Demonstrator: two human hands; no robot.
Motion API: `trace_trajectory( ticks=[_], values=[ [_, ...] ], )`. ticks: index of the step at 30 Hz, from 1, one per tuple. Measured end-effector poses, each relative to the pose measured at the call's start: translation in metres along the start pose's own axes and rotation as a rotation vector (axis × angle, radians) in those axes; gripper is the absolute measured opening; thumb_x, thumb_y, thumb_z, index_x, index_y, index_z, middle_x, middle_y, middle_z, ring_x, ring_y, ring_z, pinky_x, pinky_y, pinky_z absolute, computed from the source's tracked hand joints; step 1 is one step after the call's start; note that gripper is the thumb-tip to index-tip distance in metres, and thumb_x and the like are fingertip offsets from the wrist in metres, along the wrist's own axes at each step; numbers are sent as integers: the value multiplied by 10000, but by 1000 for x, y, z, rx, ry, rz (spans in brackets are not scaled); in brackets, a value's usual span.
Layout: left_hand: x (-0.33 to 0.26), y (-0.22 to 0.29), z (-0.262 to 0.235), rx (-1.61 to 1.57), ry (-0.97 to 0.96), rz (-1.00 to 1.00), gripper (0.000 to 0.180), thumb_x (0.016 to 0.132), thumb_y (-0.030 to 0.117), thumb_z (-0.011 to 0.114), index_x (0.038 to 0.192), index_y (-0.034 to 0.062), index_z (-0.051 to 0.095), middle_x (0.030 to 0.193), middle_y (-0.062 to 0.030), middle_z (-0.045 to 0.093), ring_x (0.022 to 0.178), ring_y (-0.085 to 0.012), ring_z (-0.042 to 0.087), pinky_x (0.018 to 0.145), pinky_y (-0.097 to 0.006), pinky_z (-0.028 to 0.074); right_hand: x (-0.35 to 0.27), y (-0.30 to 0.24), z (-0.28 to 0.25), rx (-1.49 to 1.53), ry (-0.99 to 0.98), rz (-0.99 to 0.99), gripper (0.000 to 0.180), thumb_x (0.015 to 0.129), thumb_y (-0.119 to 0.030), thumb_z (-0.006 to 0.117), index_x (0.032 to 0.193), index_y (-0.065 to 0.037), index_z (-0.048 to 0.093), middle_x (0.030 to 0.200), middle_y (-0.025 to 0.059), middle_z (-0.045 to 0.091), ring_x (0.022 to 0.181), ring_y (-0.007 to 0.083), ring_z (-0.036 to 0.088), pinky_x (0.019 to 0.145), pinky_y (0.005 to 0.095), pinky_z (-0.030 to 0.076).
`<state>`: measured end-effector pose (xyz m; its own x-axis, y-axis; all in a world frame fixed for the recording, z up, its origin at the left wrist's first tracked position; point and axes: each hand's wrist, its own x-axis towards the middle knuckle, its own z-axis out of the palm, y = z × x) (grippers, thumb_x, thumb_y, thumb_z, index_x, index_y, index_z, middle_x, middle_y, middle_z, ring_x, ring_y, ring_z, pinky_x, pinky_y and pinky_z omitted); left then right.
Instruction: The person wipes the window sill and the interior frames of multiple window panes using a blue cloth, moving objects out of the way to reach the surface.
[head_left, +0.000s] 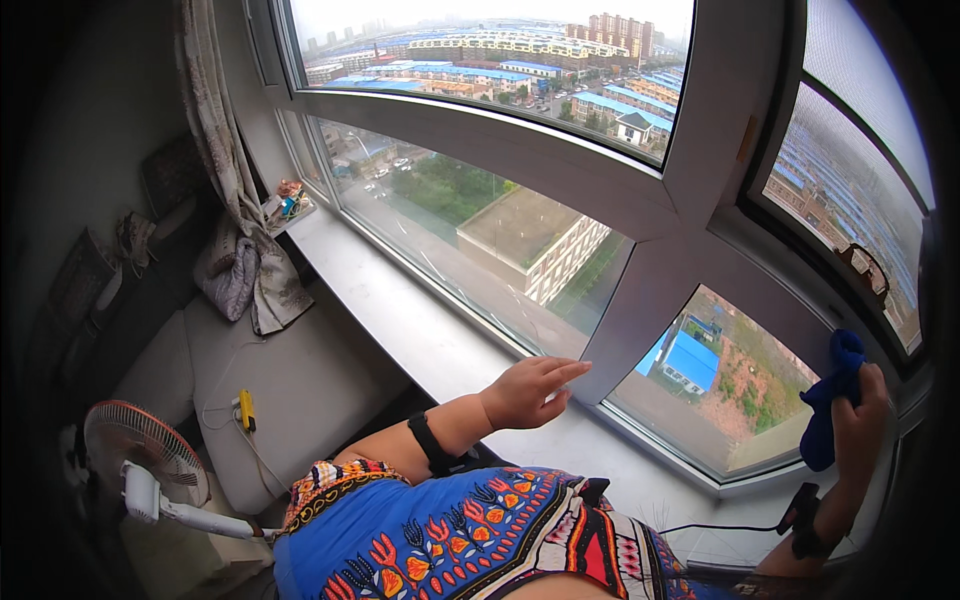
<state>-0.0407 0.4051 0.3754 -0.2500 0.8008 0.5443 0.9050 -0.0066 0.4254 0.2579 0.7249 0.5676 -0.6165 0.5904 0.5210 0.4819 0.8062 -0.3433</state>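
Left of the small windowpane [735,400], your left hand [530,393] extends loose fingers; right of it, your right hand [864,408] grips a blue cloth [820,422].

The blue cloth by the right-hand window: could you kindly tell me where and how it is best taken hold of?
The blue cloth is probably best gripped at its gathered upper part, coming from its right side, where the right hand holds it. There the fabric looks bunched, giving more to close on, while its lower end hangs loose.
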Motion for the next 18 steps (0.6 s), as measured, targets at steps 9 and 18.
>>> trace_trajectory(
  ticks=[9, 18],
  values=[
    [4, 39, 67, -1202, -304, -369, 856, 943, 546, 566, 1553, 68, 203, 1393, -167, 502, 1263, -243, 527, 1059, -376, 434, -70, -53, 201, 1866, -590, 129, 373, 936, -98, 645, 1290, -13, 562, 1147, 166, 677, 1023, 268, 681, 899, 398, 565],
    [-16, 39, -11, -1511, 6, -555, 1122, 784, 810, 514, 1570, 129, 92, 1535, -142, 341, 1404, -266, 389, 1087, -418, 429, -72, -154, 219, 749, -281, -488, 313, 765, -100, 659, 1075, -60, 682, 992, 151, 649, 901, 327, 632, 814, 414, 518]
  ],
)
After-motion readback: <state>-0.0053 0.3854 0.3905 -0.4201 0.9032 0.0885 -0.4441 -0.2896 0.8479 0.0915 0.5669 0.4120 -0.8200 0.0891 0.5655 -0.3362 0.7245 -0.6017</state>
